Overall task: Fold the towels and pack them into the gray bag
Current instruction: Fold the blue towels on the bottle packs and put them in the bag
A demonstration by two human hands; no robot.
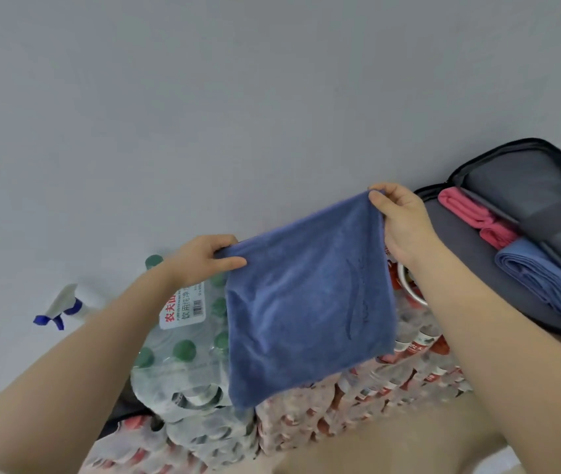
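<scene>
The blue towel (306, 299) hangs nearest, held up in the air over shrink-wrapped packs of water bottles (183, 354). It drapes limp and light, a soft plush cloth that will sag wherever unsupported, so the corners are the sensible place to hold. To the right, the gray bag (470, 268) lies open with a pink towel (467, 213) and a folded blue one (542, 282) inside. The left hand (200, 258) pinches the towel's upper left corner; the right hand (402, 220) pinches the upper right.
</scene>
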